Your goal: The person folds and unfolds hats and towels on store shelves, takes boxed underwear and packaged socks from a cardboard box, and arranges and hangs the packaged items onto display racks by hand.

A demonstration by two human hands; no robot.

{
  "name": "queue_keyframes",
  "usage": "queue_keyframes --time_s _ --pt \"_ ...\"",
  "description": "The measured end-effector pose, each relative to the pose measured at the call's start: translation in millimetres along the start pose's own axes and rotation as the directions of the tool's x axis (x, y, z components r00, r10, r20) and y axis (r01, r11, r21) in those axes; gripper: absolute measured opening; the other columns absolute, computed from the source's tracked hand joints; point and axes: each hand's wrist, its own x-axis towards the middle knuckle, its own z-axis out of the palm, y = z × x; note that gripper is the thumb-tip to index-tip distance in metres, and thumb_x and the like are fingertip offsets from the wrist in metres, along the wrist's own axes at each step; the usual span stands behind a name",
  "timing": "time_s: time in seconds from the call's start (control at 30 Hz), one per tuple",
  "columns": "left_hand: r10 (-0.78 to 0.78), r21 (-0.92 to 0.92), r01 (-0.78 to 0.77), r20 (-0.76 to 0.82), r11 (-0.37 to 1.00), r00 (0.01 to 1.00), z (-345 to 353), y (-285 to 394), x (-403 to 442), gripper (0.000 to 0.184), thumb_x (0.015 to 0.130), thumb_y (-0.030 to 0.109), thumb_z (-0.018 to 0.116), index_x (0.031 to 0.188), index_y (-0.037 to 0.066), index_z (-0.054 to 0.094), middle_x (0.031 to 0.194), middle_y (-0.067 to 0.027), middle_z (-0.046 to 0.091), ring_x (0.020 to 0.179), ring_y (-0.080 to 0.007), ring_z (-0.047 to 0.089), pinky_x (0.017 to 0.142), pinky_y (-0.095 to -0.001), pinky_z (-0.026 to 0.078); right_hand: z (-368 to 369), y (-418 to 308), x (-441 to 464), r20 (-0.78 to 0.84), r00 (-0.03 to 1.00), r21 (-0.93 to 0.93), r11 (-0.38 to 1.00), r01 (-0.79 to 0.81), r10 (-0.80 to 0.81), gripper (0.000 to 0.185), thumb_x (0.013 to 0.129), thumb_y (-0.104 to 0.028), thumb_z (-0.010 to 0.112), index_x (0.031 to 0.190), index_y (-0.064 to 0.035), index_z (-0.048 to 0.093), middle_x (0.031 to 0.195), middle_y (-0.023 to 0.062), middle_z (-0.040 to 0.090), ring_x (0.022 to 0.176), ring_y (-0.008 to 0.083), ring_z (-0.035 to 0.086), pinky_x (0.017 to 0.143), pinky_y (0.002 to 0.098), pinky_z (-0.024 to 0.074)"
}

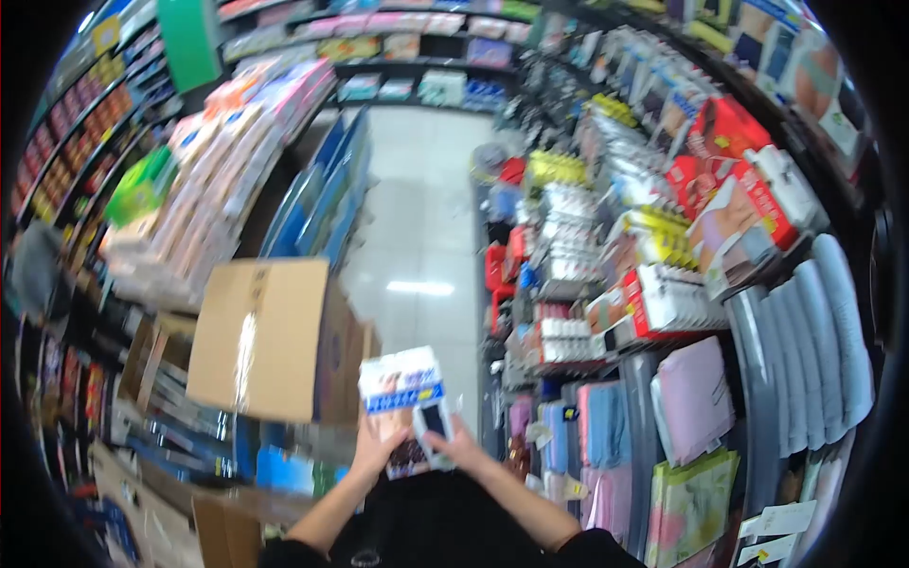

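Observation:
A white, flat retail package [401,367] with a blue band and a printed picture is held up in front of my body. My left hand [378,445] grips its lower left edge, the thumb lying over the front. On the opposite side, my right hand [458,445] is closed on the lower right edge, with its thumb on the front face. The fingers behind the package are hidden. Its printed text is too blurred to read.
A large cardboard box [260,341] stands just left of the package. Stacked wrapped packs [213,180] fill a display behind it. Boxed goods [568,227] and folded towels [805,355] line the right shelves. A tiled aisle [417,208] runs ahead.

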Motion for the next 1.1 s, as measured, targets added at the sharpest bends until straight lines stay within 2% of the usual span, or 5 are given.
queue_keyframes --time_s 0.2,0.7,0.83,0.93,1.1 --pt "-0.288 -0.078 0.288 0.011 0.955 0.958 -6 -19 58 0.058 0.072 0.007 0.077 0.118 0.003 0.041 0.117 -0.0107 0.052 0.110 -0.0218 0.054 0.094 -0.0367 0.045 -9 4 48 0.102 0.980 0.006 0.985 -0.173 0.171 0.069 0.082 -0.031 0.073 0.131 0.0036 0.040 0.123 0.0135 0.053 0.113 0.0193 0.051 0.098 0.0339 0.0407" --pt "-0.033 0.135 -0.013 0.327 0.991 0.944 -42 43 348 0.063 0.073 0.019 0.078 0.120 0.000 0.040 0.112 -0.0133 0.052 0.106 -0.0196 0.052 0.092 -0.0358 0.044 -4 -67 297 -0.292 0.956 -0.141 0.990 -0.020 -0.022 0.067 0.077 -0.033 0.077 0.125 0.0022 0.047 0.111 0.0136 0.061 0.106 0.0203 0.057 0.094 0.0361 0.0454" --pt "-0.198 0.363 0.064 0.345 0.929 0.918 -37 64 409 0.055 0.079 0.023 0.074 0.120 0.001 0.044 0.108 -0.0126 0.057 0.101 -0.0202 0.055 0.088 -0.0346 0.046 -11 -94 333 -0.414 0.910 -0.051 0.998 -0.046 0.021 0.044 0.087 -0.027 0.066 0.120 -0.0004 0.051 0.105 0.0085 0.063 0.098 0.0149 0.058 0.085 0.0316 0.0483" --pt "-0.298 0.270 0.204 0.374 0.941 0.878 -16 73 445 0.053 0.081 0.017 0.073 0.120 0.001 0.041 0.106 -0.0132 0.058 0.100 -0.0193 0.057 0.085 -0.0335 0.048 -38 -94 353 -0.355 0.932 0.106 0.994 -0.039 0.074 0.038 0.101 -0.030 0.042 0.118 0.0021 0.052 0.109 0.0089 0.060 0.103 0.0129 0.053 0.090 0.0296 0.0433" --pt "-0.316 0.207 0.244 0.487 0.947 0.814 25 72 487 0.056 0.078 0.018 0.075 0.119 0.002 0.039 0.109 -0.0149 0.056 0.100 -0.0198 0.057 0.085 -0.0342 0.049 -67 -102 377 -0.462 0.887 0.080 0.995 0.051 -0.008 0.041 0.099 -0.030 0.044 0.122 0.0030 0.049 0.109 0.0120 0.061 0.102 0.0185 0.055 0.092 0.0309 0.0423"
